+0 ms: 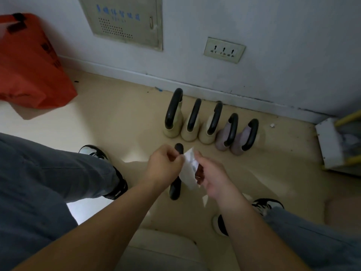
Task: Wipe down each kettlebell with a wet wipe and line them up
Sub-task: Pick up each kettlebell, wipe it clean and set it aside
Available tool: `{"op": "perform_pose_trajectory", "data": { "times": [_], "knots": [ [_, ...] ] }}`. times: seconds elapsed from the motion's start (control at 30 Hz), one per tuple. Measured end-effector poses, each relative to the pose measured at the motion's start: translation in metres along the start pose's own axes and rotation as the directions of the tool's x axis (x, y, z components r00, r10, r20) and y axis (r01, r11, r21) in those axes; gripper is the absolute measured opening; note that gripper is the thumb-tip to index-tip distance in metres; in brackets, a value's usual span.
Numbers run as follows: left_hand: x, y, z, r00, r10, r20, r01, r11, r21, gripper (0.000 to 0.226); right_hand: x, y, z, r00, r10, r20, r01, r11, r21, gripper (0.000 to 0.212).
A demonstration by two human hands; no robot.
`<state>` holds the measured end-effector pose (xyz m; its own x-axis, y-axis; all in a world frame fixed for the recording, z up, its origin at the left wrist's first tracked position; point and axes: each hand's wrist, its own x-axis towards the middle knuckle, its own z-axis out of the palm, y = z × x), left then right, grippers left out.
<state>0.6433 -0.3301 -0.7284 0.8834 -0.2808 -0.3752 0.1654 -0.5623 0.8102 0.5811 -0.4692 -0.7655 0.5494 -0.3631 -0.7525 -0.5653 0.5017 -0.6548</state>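
Grip: both hands closed on one white wet wipe (188,169). Our left hand (164,163) pinches its upper edge with thumb and curled fingers. Our right hand (213,177) pinches the opposite side. The sheet hangs crumpled between them.

Directly below the grip: one black-handled kettlebell (175,189), its body hidden by our hands, standing apart from the others.

Beyond the grip, along the white skirting board (117,68): a row of five, close together, made up of three cream kettlebells (189,134) and two lilac kettlebells (239,145).

Step, as we judge it: opening out the wipe, with the lone bell not yet wiped or lined up.

Next move calls for: one hand free to steady the handle and the other wrapping the wipe around it. The bell then goes to one end of the row.

Surface: beige smooth floor (121,118), with dark specks near the wall.

Room: pale grey wall (293,55) beyond the grip, carrying a cream wall socket (224,50) and a grey metal panel (125,20). Far left of the grip is an orange plastic bag (29,65).
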Motion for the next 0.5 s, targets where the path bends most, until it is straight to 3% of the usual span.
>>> {"op": "perform_pose_trajectory", "data": {
  "times": [0.1,0.23,0.33,0.43,0.5],
  "knots": [
    [-0.001,0.016,0.002,0.953,0.001,0.302,0.033,0.994,-0.107,0.035,0.000,-0.008,0.003,0.998,-0.005,0.068,0.003,1.000,0.030,0.047],
    [0.004,-0.002,0.006,0.971,0.038,0.237,-0.030,0.999,-0.037,0.029,0.003,-0.013,0.009,0.997,0.022,0.075,-0.029,0.996,0.087,0.046],
    [0.008,-0.009,0.003,0.966,-0.049,0.255,0.085,0.988,-0.132,0.011,0.005,-0.015,0.015,0.998,0.062,0.005,-0.062,0.995,0.082,0.042],
    [0.010,-0.004,-0.001,0.949,-0.118,0.291,0.181,0.963,-0.198,0.014,0.010,-0.011,0.012,0.987,-0.035,-0.156,0.029,0.999,-0.042,0.054],
    [0.012,-0.003,-0.006,0.944,-0.178,0.279,0.244,0.944,-0.223,0.016,0.009,-0.011,0.005,0.979,-0.083,-0.187,0.080,0.997,-0.023,0.057]
  ]
}}
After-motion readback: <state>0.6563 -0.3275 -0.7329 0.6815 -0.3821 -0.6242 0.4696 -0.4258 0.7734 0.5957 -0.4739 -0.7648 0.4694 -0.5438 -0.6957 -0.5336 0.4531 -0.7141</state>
